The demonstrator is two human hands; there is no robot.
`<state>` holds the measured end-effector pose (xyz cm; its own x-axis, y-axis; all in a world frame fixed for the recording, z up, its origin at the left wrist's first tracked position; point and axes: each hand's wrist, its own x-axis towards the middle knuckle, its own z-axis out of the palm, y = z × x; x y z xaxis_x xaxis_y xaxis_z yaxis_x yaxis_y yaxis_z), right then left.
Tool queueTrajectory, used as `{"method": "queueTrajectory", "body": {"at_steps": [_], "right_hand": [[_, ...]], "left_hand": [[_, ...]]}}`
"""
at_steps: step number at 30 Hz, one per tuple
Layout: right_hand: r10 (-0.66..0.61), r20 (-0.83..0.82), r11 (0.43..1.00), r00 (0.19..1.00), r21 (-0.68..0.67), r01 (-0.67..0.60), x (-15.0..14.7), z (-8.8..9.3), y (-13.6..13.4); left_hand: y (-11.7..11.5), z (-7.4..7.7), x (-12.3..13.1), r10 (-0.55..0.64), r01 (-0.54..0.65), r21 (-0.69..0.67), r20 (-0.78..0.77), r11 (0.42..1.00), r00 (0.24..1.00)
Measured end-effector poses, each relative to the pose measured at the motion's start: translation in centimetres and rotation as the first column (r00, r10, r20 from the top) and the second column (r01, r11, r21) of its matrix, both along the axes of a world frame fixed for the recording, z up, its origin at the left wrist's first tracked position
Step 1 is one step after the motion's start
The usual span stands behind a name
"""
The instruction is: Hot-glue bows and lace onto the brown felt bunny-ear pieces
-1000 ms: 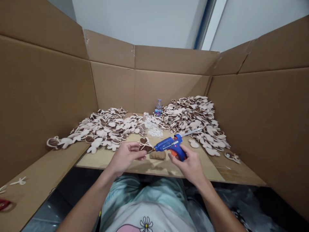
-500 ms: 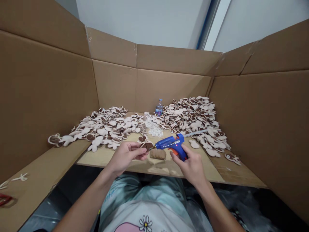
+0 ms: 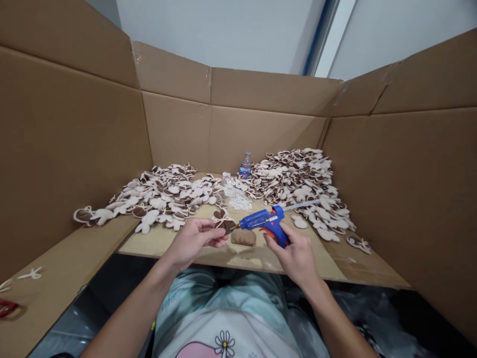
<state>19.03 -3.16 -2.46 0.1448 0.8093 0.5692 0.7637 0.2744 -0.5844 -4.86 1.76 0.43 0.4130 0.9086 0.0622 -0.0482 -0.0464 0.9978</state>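
Between its thumb and fingers, my left hand (image 3: 199, 240) pinches a brown felt piece (image 3: 222, 222) with a cream bow. My right hand (image 3: 294, 251) is wrapped round the handle of a blue glue gun (image 3: 263, 220), whose small light glows red. The gun's nozzle points left and meets the lower right edge of the felt piece. A clear glue stick (image 3: 302, 204) sticks out of the gun's back. Just below the nozzle, a brown block-like object (image 3: 243, 237) lies on the board.
Heaps of felt pieces lie at left (image 3: 164, 196) and right (image 3: 298, 179). Behind stand a water bottle (image 3: 245, 166) and cardboard walls (image 3: 268, 114). White lacy pieces (image 3: 238, 198) lie mid-board (image 3: 149, 243). A red-handled object (image 3: 7, 308) is at far left.
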Motion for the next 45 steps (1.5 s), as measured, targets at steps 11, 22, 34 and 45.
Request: {"method": "queueTrajectory", "body": {"at_steps": [11,22,34,45], "right_hand": [[-0.018,0.058,0.999,0.998,0.045,0.015,0.5,-0.4,0.2],[-0.097,0.101,0.991,0.99,0.1,0.087,0.8,-0.4,0.5],[-0.123,0.19,0.868,0.974,-0.455,0.198,4.0,-2.8,3.6],[-0.101,0.306,0.883,0.947,-0.41,0.226,3.6,-0.9,3.0]], "left_hand": [[0.1,0.0,-0.1,0.011,-0.011,0.004,-0.012,1.0,1.0],[0.4,-0.1,-0.3,0.017,-0.016,0.033,-0.043,0.999,0.999],[2.2,-0.6,-1.4,0.113,-0.107,0.061,-0.101,0.992,0.988],[4.8,-1.5,-3.1,0.252,-0.259,-0.004,-0.228,0.966,0.941]]}}
